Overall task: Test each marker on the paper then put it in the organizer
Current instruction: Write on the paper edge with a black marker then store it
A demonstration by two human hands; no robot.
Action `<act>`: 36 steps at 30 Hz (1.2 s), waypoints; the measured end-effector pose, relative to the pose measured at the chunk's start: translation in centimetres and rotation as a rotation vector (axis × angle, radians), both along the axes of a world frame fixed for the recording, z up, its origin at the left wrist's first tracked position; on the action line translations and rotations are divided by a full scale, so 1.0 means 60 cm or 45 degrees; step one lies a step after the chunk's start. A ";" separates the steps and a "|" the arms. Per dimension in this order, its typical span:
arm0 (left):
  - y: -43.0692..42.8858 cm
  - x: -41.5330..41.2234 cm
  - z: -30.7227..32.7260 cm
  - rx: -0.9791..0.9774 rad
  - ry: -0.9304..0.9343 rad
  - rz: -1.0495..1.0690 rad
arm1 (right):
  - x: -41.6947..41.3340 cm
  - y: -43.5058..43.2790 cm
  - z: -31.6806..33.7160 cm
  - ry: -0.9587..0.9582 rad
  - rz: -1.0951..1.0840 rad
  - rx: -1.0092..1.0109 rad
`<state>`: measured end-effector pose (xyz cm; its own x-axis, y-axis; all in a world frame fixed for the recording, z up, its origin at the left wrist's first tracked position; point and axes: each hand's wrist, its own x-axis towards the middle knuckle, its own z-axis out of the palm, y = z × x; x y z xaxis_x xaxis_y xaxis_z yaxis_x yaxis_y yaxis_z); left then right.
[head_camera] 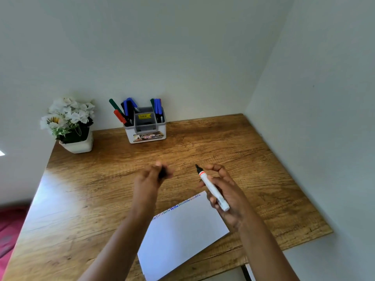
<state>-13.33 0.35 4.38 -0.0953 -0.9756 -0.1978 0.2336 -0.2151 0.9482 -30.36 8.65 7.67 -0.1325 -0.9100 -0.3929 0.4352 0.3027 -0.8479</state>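
Observation:
My right hand (225, 191) grips a white marker (213, 189) with an orange band, uncapped, its dark tip pointing up and away. To its left, my left hand (151, 178) is blurred and closed on a small dark object that looks like the marker's cap (163, 172). Both hands hover above the far edge of the white paper (182, 234), which lies tilted on the wooden table (101, 179) and carries a row of coloured scribbles along its top edge. The white organizer (147, 129) stands at the back by the wall, holding several markers in its left and right compartments.
A white pot of white artificial flowers (71, 124) sits at the table's back left corner. Walls close off the back and right sides. The paper overhangs the table's front edge. A red fabric (10, 230) lies lower left, beyond the table.

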 end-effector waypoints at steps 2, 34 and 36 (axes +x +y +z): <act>0.026 0.002 -0.035 -0.459 -0.549 -0.209 | -0.017 0.001 -0.009 -0.092 -0.103 -0.041; 0.068 -0.011 -0.150 -1.444 -1.392 -0.736 | -0.028 0.004 -0.138 0.889 -0.144 -0.068; 0.068 -0.012 -0.151 -1.434 -1.383 -0.743 | -0.026 0.003 -0.139 0.895 -0.135 -0.066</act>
<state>-14.02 4.46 -4.69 -0.7708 -0.5522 0.3178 -0.4531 0.8258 0.3357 -31.95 8.82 -0.65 -0.4273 -0.8935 -0.1383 -0.1949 0.2404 -0.9509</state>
